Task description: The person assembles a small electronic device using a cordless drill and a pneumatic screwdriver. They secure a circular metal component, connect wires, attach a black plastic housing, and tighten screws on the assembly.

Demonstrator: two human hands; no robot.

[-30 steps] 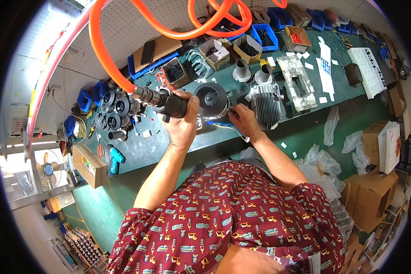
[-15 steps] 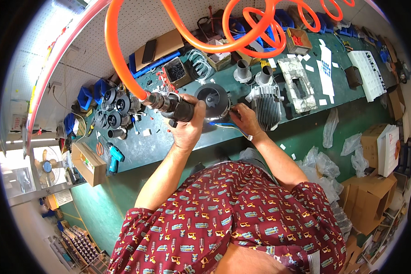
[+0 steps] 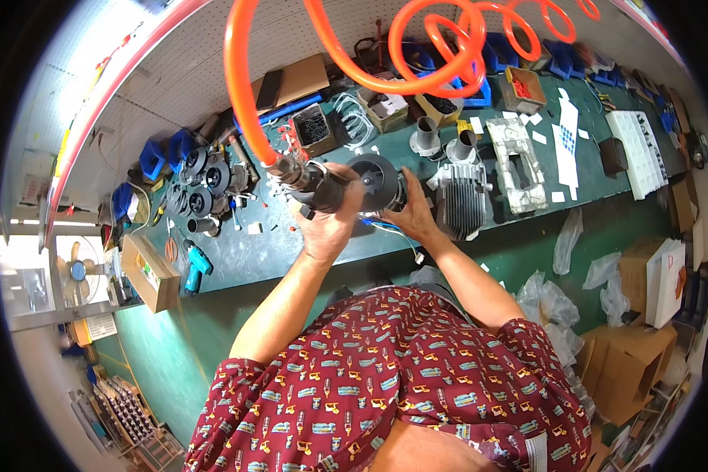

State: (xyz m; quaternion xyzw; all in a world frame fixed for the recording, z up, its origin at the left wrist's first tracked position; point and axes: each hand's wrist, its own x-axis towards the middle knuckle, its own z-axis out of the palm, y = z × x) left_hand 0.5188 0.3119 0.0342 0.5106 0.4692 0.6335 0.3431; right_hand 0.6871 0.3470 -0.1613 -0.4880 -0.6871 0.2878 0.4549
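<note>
My left hand (image 3: 322,232) is wrapped around a black air-powered tool (image 3: 320,193), whose metal fitting joins a thick orange hose (image 3: 248,86). The tool's body hides part of the left side of a round black fan unit (image 3: 376,179) on the bench. Around the right side of that unit curl the fingers of my right hand (image 3: 417,218), gripping its edge. Thin blue and white wires (image 3: 389,229) trail from beneath the unit toward the bench's front edge. A finned grey metal housing (image 3: 462,206) stands just right of my right hand.
Several fan assemblies (image 3: 204,182) cluster on the left of the green bench (image 3: 291,253), with a teal cordless drill (image 3: 197,266) and an open carton (image 3: 149,271) near its front edge. Behind are a box of dark screws (image 3: 313,130) and metal pipe fittings (image 3: 425,138). Orange hose coils hang overhead.
My right hand has gone from the wires at the fan unit's lower right to gripping its right side. The tool in my left hand now sits closer to the unit.
</note>
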